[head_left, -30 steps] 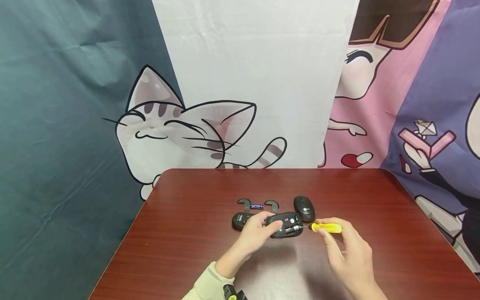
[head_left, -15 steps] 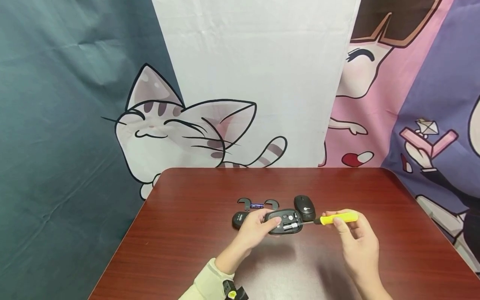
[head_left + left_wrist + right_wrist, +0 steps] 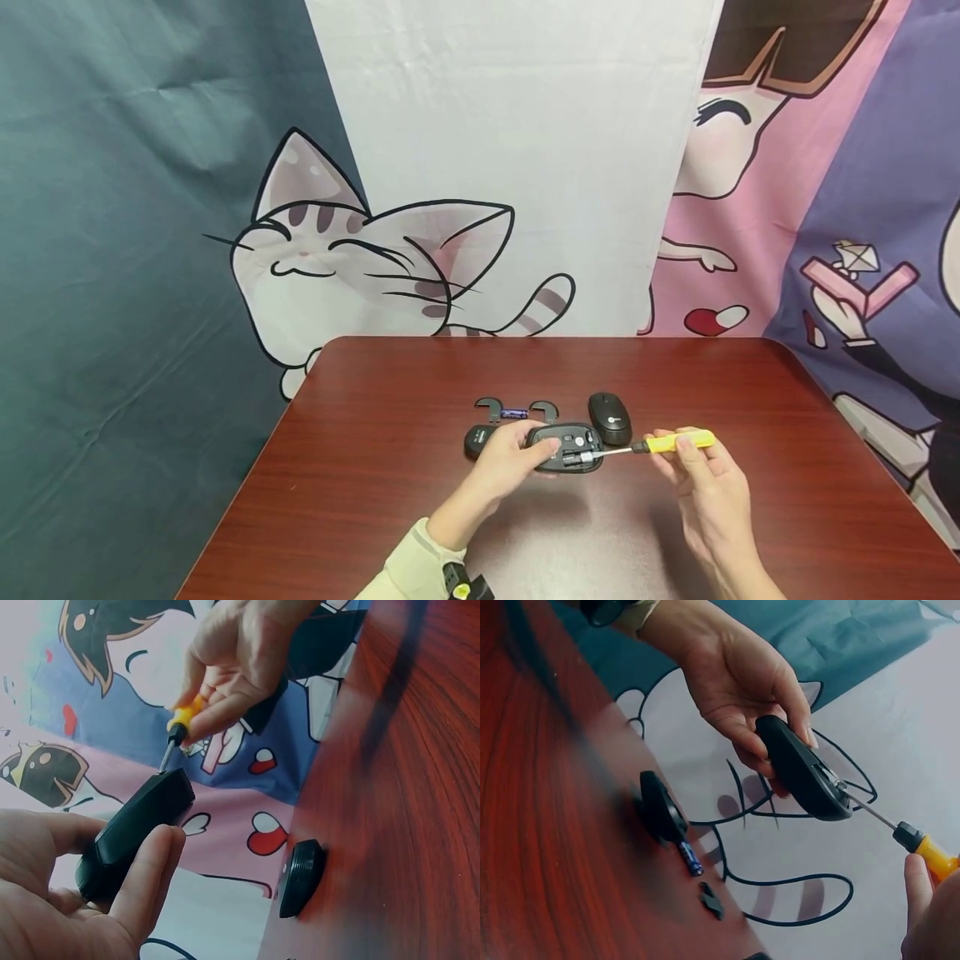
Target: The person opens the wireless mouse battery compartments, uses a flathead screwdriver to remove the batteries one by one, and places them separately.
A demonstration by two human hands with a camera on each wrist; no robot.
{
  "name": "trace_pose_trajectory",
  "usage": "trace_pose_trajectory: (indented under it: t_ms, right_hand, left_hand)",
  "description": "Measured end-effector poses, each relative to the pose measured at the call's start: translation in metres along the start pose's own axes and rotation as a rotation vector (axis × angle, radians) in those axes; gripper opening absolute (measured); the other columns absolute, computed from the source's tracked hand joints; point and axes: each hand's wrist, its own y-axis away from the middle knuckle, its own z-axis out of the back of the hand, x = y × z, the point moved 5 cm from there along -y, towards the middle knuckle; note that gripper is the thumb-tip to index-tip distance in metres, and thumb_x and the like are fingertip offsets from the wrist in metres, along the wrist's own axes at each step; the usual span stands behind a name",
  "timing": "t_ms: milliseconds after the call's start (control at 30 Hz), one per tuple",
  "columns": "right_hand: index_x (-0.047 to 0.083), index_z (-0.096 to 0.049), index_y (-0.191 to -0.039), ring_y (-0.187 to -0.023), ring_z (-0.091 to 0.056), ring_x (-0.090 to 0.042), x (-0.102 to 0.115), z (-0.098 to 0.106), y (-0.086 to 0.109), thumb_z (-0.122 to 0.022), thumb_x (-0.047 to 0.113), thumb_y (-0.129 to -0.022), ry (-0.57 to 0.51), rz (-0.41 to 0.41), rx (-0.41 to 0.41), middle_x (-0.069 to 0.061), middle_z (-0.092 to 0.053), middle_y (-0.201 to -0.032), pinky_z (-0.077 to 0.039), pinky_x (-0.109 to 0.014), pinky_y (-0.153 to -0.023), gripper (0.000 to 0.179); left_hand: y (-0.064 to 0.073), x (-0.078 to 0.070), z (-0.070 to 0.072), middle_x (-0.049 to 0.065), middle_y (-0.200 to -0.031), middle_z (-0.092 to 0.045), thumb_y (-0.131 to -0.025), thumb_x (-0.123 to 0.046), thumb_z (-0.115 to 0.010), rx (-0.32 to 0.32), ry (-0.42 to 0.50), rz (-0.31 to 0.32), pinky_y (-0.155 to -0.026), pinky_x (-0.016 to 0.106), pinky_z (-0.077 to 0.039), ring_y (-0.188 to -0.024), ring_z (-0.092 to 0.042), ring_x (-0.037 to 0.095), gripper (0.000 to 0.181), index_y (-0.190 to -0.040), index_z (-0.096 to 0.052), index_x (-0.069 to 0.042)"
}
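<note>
Held up over the table, a black computer mouse (image 3: 558, 436) has its underside facing up and its battery compartment uncovered, with a battery (image 3: 579, 457) inside. My left hand (image 3: 501, 461) grips it by the left end, thumb across the underside. In my right hand (image 3: 712, 492) is a screwdriver with a yellow handle (image 3: 667, 443), pointing left. Its thin metal shaft reaches the battery end of the compartment. The right wrist view has the screwdriver (image 3: 936, 857) tip in that opening. From the left wrist, the mouse (image 3: 135, 832) appears side-on between thumb and fingers.
Behind the held mouse stands another black mouse (image 3: 610, 418). A further black mouse (image 3: 477, 441) lies partly hidden by my left hand. Two curved black covers, left (image 3: 490, 408) and right (image 3: 546, 409), flank a blue battery (image 3: 514, 413) on the reddish-brown table (image 3: 360, 467).
My right hand has shifted right, and more of the screwdriver's shaft shows outside the mouse. The held mouse rose a little, then dipped again, staying in my left hand.
</note>
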Motion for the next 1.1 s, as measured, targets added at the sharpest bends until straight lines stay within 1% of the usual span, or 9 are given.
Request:
trace_pose_trajectory:
  t_ms: [267, 433, 533, 633, 767, 867, 1000, 1100]
  right_hand:
    - [-0.005, -0.065, -0.105, -0.093, -0.074, -0.026, -0.006, 0.006, 0.001, -0.038, -0.008, -0.105, -0.105, -0.072, -0.001, -0.022, -0.074, -0.1, -0.061, -0.034, -0.086, 0.027]
    - [-0.005, -0.065, -0.106, -0.096, -0.074, -0.025, -0.008, 0.008, 0.003, -0.035, -0.005, -0.107, -0.159, -0.125, 0.024, -0.021, -0.073, -0.103, -0.06, -0.033, -0.09, 0.03]
    - [-0.004, -0.065, -0.108, -0.098, -0.073, -0.025, -0.006, 0.007, 0.004, -0.034, -0.004, -0.107, -0.163, -0.144, 0.036, -0.02, -0.073, -0.105, -0.06, -0.033, -0.091, 0.031]
    - [-0.003, -0.066, -0.108, -0.098, -0.073, -0.024, -0.003, 0.005, 0.003, -0.035, -0.005, -0.107, -0.12, -0.13, 0.03, -0.019, -0.074, -0.105, -0.06, -0.032, -0.091, 0.03]
    - [-0.004, -0.065, -0.109, -0.1, -0.073, -0.027, 0.004, 0.004, 0.0, -0.036, -0.008, -0.106, -0.094, -0.076, 0.018, -0.02, -0.074, -0.105, -0.06, -0.034, -0.091, 0.029]
    - [-0.006, -0.063, -0.113, -0.103, -0.073, -0.029, 0.01, 0.003, -0.002, -0.035, -0.009, -0.105, -0.105, -0.047, 0.039, -0.022, -0.073, -0.108, -0.059, -0.035, -0.092, 0.029]
    - [-0.005, -0.061, -0.117, -0.108, -0.071, -0.03, 0.015, 0.001, -0.003, -0.033, -0.009, -0.105, -0.135, -0.035, 0.097, -0.021, -0.072, -0.112, -0.058, -0.036, -0.096, 0.031]
    - [-0.004, -0.061, -0.118, -0.108, -0.071, -0.029, 0.017, 0.002, -0.003, -0.032, -0.01, -0.105, -0.122, -0.022, 0.111, -0.02, -0.072, -0.113, -0.059, -0.036, -0.095, 0.032]
  left_hand:
    - [0.002, 0.0, -0.001, 0.015, -0.101, -0.075, -0.097, -0.015, -0.068, -0.018, -0.028, 0.017, -0.078, 0.042, -0.065, -0.08, -0.076, 0.028, 0.032, -0.123, -0.065, 0.004]
    - [0.0, 0.003, -0.004, 0.014, -0.099, -0.075, -0.097, -0.016, -0.068, -0.024, -0.023, 0.021, -0.08, 0.047, -0.064, -0.079, -0.076, 0.027, 0.032, -0.122, -0.066, 0.004]
    - [-0.002, 0.006, -0.006, 0.014, -0.1, -0.075, -0.097, -0.015, -0.068, -0.022, -0.003, 0.025, -0.081, 0.049, -0.063, -0.081, -0.075, 0.024, 0.032, -0.122, -0.065, 0.005]
    - [-0.003, 0.009, -0.007, 0.016, -0.1, -0.074, -0.098, -0.014, -0.067, -0.019, 0.033, 0.032, -0.081, 0.049, -0.063, -0.083, -0.074, 0.023, 0.033, -0.123, -0.064, 0.007]
    - [-0.002, 0.009, -0.005, 0.016, -0.1, -0.073, -0.098, -0.013, -0.066, -0.014, 0.068, 0.035, -0.081, 0.048, -0.063, -0.084, -0.074, 0.022, 0.033, -0.123, -0.063, 0.009]
    - [-0.001, 0.009, -0.004, 0.016, -0.101, -0.073, -0.098, -0.014, -0.065, -0.009, 0.074, 0.032, -0.081, 0.048, -0.063, -0.084, -0.074, 0.022, 0.034, -0.123, -0.063, 0.009]
    - [0.0, 0.01, -0.004, 0.016, -0.104, -0.073, -0.099, -0.015, -0.065, 0.002, 0.082, 0.029, -0.08, 0.045, -0.064, -0.087, -0.074, 0.022, 0.035, -0.123, -0.062, 0.009]
    - [0.001, 0.01, -0.003, 0.017, -0.105, -0.073, -0.099, -0.015, -0.064, 0.006, 0.086, 0.033, -0.081, 0.046, -0.064, -0.089, -0.074, 0.024, 0.035, -0.124, -0.061, 0.009]
